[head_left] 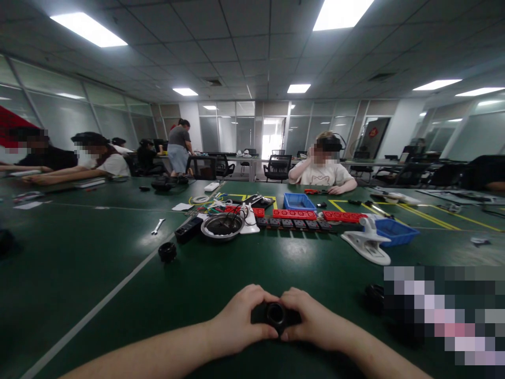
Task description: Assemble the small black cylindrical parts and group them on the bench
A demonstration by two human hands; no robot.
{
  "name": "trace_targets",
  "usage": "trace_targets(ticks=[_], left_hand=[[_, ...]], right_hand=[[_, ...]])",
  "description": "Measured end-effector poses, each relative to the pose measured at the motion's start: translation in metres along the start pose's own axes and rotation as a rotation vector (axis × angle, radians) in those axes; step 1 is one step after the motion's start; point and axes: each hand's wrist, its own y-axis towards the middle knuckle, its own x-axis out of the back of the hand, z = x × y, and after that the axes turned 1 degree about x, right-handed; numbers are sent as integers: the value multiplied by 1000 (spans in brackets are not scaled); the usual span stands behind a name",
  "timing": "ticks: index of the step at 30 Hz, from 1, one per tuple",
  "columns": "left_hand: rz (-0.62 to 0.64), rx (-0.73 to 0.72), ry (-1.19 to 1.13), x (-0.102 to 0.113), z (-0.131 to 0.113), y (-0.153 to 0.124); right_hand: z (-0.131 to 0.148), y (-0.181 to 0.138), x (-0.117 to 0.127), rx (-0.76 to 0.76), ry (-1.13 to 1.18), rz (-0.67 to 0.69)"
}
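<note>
At the near edge of the table (118, 305), the left hand (236, 322) and right hand (317, 325) each close their grip on one black ring-shaped part (275, 314), pinching it between them. Beyond lie a second black ring (168, 251), one white clamp (366, 245), a near blue tray (396, 231), one metal bowl (222, 226) holding something dark, red strips (294, 214) and a far blue tray (299, 201).

Glass partition walls (59, 113) enclose an office under ceiling light panels (89, 30), black chairs (278, 167) behind the green table (98, 247).
</note>
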Motion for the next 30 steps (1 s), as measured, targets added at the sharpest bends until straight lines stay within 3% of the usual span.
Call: trace_targets(ticks=[4, 8, 11, 17, 20, 25, 30], left_hand=[[-95, 118, 11, -7, -6, 0], [-143, 147, 33, -9, -7, -1], [-106, 84, 36, -4, -5, -1], [52, 24, 6, 5, -4, -3], [50, 21, -29, 2, -4, -5], [-66, 137, -18, -9, -4, -6], [-73, 140, -5, -8, -5, -4]], right_hand=[[6, 5, -17, -169, -116, -143], [14, 4, -27, -185, -256, -252], [14, 0, -21, -99, -174, -211], [4, -4, 1, -3, 88, 21], [2, -2, -5, -82, 49, -22], [10, 2, -24, -179, -167, -152], [15, 2, -24, -151, -282, -215]])
